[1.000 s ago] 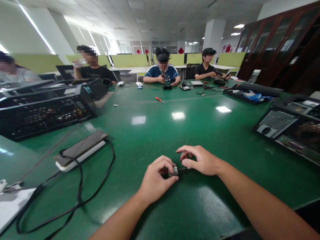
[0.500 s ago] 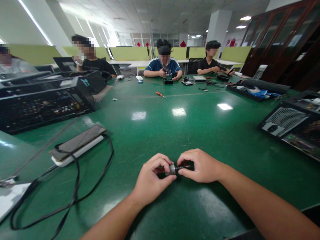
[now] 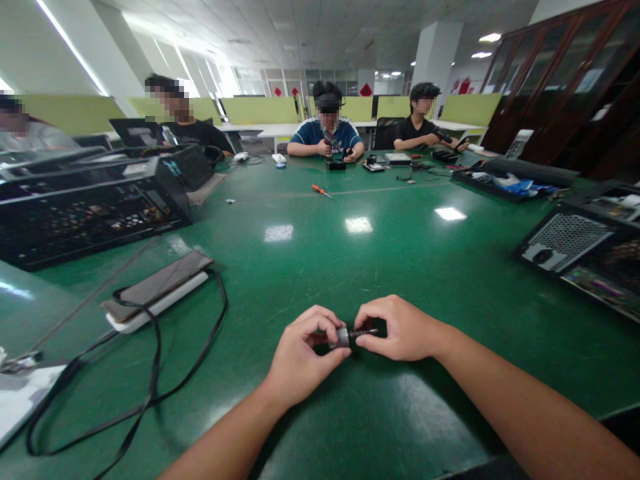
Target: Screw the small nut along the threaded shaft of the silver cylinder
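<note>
Between the thumb and fingers of my left hand (image 3: 303, 360) is a small grey metal cylinder (image 3: 341, 337), lying on its side just above the green table (image 3: 320, 267). A thin, dark, ridged shaft (image 3: 363, 332) sticks out of its right end, like a screw or a coiled spring; I cannot tell which. My right hand (image 3: 403, 330) is curled around this shaft, with thumb and forefinger close against it near the cylinder. The shaft's tip shows in the gap between those fingers. Part of the cylinder's left end is hidden by my left fingers.
A white power strip (image 3: 165, 303) with a looping black cable (image 3: 155, 353) lies on the left. Open computer cases stand at left (image 3: 90, 213) and right (image 3: 575, 240). Farther off are an orange screwdriver (image 3: 320, 191), a dark tray (image 3: 505, 183) and several people seated around the table.
My hands and the metal piece stay nearly in place; my right hand has shifted very slightly up and left. At the far left, a person's raised hand has come down.
</note>
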Demonstrator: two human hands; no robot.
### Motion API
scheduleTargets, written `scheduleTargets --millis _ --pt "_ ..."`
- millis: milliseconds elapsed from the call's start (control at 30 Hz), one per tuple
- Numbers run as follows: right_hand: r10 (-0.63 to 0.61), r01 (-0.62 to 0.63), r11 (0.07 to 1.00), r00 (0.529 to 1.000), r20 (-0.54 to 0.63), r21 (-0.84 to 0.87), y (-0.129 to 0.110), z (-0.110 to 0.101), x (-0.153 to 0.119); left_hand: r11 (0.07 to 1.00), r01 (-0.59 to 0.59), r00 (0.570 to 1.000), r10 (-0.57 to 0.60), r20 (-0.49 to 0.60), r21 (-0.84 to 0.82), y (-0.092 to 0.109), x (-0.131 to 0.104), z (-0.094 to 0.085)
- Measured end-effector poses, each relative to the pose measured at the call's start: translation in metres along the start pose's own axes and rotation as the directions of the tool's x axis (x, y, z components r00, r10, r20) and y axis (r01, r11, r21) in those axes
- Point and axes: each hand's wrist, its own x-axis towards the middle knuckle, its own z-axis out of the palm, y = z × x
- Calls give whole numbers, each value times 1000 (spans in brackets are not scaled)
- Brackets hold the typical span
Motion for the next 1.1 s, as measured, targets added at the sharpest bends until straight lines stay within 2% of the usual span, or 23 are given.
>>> scheduleTargets --millis 1100 --pt "14 -14 1000 1000 8 -8 4 -6 -2 1000 -10 1000 9 -22 -10 -1 -1 -2"
